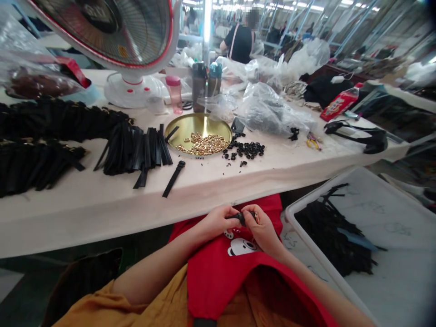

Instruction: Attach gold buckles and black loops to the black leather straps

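Note:
Over my lap, in front of a red apron (213, 272), my left hand (220, 222) and my right hand (260, 229) meet, both closed on one short black strap (241, 218). A small gold-coloured piece (256, 217) shows at the fingers of my right hand; the rest of the strap is hidden by the fingers. On the table ahead lies a single black strap with a loop (174, 179). Behind it stands a round gold tray (197, 119) bearing many small gold buckles (208, 144). Small black loops (250, 150) are scattered to its right.
Bundles of black straps (136, 150) cover the table's left side, below a fan (132, 86). Bottles (174, 93) and plastic bags (269, 109) stand farther back. A red drink bottle (340, 102) lies right. Beside my right arm is a white bin (405, 227) with black strips inside.

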{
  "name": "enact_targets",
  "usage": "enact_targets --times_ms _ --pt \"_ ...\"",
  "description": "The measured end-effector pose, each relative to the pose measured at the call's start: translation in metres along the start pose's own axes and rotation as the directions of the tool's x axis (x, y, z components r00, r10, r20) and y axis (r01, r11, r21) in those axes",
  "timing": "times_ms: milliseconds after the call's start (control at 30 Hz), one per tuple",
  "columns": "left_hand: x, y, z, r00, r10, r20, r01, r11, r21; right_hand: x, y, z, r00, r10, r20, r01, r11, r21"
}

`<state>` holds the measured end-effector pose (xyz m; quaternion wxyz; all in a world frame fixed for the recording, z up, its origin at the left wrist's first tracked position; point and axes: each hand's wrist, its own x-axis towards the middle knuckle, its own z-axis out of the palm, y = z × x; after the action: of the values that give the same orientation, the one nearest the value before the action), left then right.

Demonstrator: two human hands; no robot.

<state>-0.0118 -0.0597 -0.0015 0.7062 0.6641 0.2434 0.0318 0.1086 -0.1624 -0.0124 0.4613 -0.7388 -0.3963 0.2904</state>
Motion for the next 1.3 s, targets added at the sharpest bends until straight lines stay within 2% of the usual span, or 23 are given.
enact_targets --times_ms 100,167,333,433,600,700,767,867,933,1067,1200,1300 --pt "0.001 -0.001 -0.002 0.998 -0.013 -0.069 0.018 0.997 0.081 0.001 -0.003 -0.001 1.000 0.009 0.021 -0.009 1.000 -0.009" --pt "0.000 0.000 -0.004 0.998 -0.018 -0.058 0.024 0.995 0.092 0.001 -0.003 -0.004 0.997 0.009 0.081 -0.008 1.000 -0.013" --pt "-0.005 0.004 -0.007 0.995 -0.097 0.013 0.098 0.991 -0.087 0.003 0.001 -0.015 0.962 0.061 0.266 -0.073 0.997 0.034" --pt "-0.006 0.002 -0.006 0.990 -0.141 0.019 0.142 0.984 -0.108 0.006 0.003 -0.018 0.921 0.041 0.386 -0.083 0.992 0.092" --pt "-0.003 0.000 -0.004 0.984 -0.180 -0.006 0.181 0.983 0.016 0.009 0.006 -0.021 0.833 0.045 0.551 -0.133 0.984 0.121" --pt "0.000 0.001 -0.010 0.981 -0.191 0.028 0.191 0.981 -0.026 0.013 0.009 -0.019 0.828 0.076 0.556 -0.209 0.961 0.180" --pt "0.001 0.001 -0.017 0.974 -0.215 0.066 0.222 0.968 -0.121 0.018 0.010 -0.016 0.851 0.105 0.514 -0.244 0.947 0.211" --pt "0.005 0.002 -0.027 0.953 -0.277 0.123 0.298 0.929 -0.218 0.028 0.008 -0.012 0.888 0.112 0.447 -0.207 0.963 0.170" --pt "0.009 0.003 -0.033 0.944 -0.292 0.153 0.319 0.926 -0.200 0.036 0.005 -0.011 0.879 0.103 0.466 -0.178 0.977 0.120" --pt "0.023 0.008 -0.041 0.954 -0.244 0.172 0.264 0.959 -0.105 0.050 -0.001 -0.014 0.855 0.064 0.514 -0.106 0.993 0.053" --pt "0.032 0.015 -0.052 0.962 -0.231 0.146 0.242 0.968 -0.065 0.064 -0.001 -0.013 0.846 0.088 0.527 -0.131 0.990 0.045" --pt "0.031 0.021 -0.067 0.971 -0.228 0.067 0.226 0.974 0.031 0.077 -0.001 -0.006 0.880 0.063 0.470 -0.078 0.997 0.013"
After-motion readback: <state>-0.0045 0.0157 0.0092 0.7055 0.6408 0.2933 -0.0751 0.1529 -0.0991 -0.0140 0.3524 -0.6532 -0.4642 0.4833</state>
